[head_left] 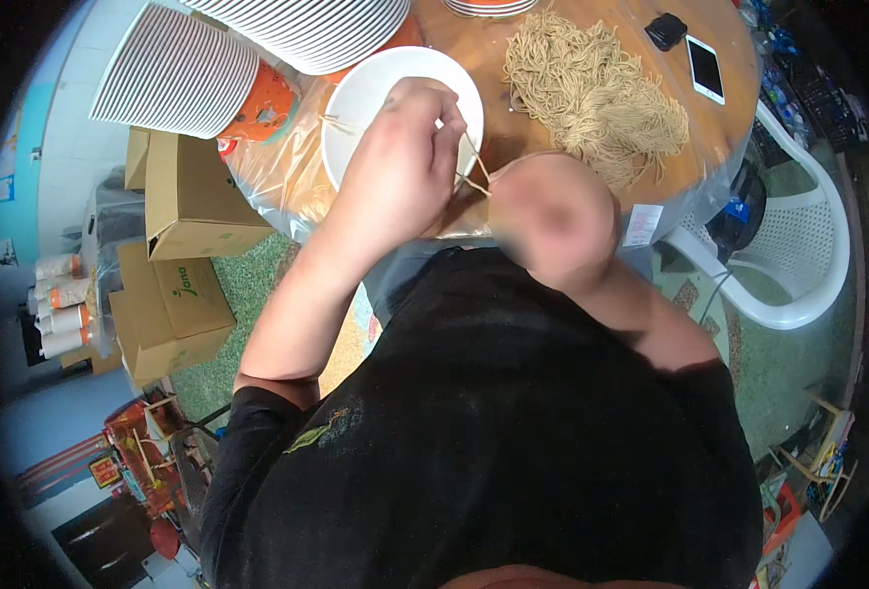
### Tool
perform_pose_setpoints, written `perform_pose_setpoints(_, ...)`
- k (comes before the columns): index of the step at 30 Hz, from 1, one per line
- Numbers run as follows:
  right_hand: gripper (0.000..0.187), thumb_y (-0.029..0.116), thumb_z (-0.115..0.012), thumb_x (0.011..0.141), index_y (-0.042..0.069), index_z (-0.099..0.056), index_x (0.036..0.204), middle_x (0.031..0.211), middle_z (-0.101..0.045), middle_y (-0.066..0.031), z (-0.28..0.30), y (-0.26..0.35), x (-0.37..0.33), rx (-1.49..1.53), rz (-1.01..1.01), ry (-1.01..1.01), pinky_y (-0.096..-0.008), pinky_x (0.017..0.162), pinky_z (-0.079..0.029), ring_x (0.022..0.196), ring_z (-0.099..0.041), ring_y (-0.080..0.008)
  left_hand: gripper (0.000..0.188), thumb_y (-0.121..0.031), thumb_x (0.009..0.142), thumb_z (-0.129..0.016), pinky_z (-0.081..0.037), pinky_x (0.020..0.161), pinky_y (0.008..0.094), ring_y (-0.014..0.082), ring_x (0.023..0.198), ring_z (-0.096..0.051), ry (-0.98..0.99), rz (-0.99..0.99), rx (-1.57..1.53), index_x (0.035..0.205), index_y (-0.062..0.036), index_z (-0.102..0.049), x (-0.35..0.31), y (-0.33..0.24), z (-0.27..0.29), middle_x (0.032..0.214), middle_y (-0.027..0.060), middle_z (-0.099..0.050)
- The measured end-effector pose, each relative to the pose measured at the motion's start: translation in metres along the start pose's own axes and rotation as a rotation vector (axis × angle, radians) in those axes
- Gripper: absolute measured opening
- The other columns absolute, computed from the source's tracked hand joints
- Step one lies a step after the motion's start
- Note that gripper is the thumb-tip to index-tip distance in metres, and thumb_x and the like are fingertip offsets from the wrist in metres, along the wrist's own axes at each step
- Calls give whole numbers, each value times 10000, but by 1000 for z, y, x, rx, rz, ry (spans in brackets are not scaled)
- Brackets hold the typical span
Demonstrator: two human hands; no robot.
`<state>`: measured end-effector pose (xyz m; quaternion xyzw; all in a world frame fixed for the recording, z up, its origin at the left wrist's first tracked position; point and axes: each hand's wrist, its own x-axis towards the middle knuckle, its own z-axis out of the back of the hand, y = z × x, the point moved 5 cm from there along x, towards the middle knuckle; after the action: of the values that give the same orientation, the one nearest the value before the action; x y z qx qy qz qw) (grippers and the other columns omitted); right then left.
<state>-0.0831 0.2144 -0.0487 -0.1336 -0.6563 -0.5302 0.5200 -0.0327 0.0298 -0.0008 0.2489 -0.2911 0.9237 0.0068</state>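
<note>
My left hand (410, 147) is over a white paper bucket (358, 80), with its fingers pinched on a tan string (475, 162). The string forms a narrow loop between my two hands, and a short end (336, 124) sticks out to the left of my left hand, over the bucket's rim. My right hand (557, 216) is closed where the string meets it, at the table's near edge; its fingers are smeared and mostly hidden. Beyond it lies a loose heap of tan strings (592, 93).
Stacks of nested white paper buckets (174, 74) with orange outsides stand at the table's left and back. A white phone (706, 69) and a small black object (665, 31) lie far right. Cardboard boxes (194, 196) stand left, a white plastic chair (808, 226) right.
</note>
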Motion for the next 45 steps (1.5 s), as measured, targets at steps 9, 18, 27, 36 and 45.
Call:
perform_pose_setpoints(9, 299, -186, -705, 1024, 16, -494, 1086, 1102, -758, -179, -3, -16, -4, 675, -533, -353, -353, 936, -680, 1008, -789, -207, 296, -228, 1091, -728, -607, 745, 486, 371, 842, -797, 236, 223, -226, 1276, -13, -643, -23, -8, 15, 866, 169, -773)
perform_pose_setpoints(18, 850, 123, -924, 973, 22, -365, 1604, 1710, -444, -214, 23, -16, 0, 503, -431, -210, -520, 1327, -404, 1601, -478, -333, 416, -251, 867, -994, -533, 655, 431, 340, 726, -710, 104, -115, -82, 1050, -29, -693, -31, -25, 37, 811, 130, -670)
perform_pose_setpoints(27, 1483, 565, -1052, 768, 35, -111, 1784, 1782, -324, -167, 33, -53, -36, 467, -630, -144, -535, 1361, -330, 1666, -351, -320, 403, -119, 976, -943, -595, 970, 303, 126, 1109, -756, -3, 23, -1005, 1260, -15, -677, -29, -1, -1, 1212, 87, -795)
perform_pose_setpoints(36, 966, 152, -987, 833, 45, -461, 1637, 1754, -348, -238, 100, -86, 96, -548, -254, -180, -485, 1292, -437, 1565, -499, -359, 263, -85, 1084, -803, -568, 858, 249, 87, 971, -688, -150, 376, -1078, 1260, -37, -614, 37, 64, -60, 1103, 32, -729)
perform_pose_setpoints(45, 795, 461, -1056, 757, 78, -751, 1384, 1586, -565, -280, 74, -179, 251, -751, -6, -141, -508, 1221, -510, 1459, -594, -455, 255, -84, 1103, -688, -599, 1083, 442, 261, 1190, -729, -342, 626, -1789, 1340, -72, -594, 164, 98, -113, 1221, 94, -750)
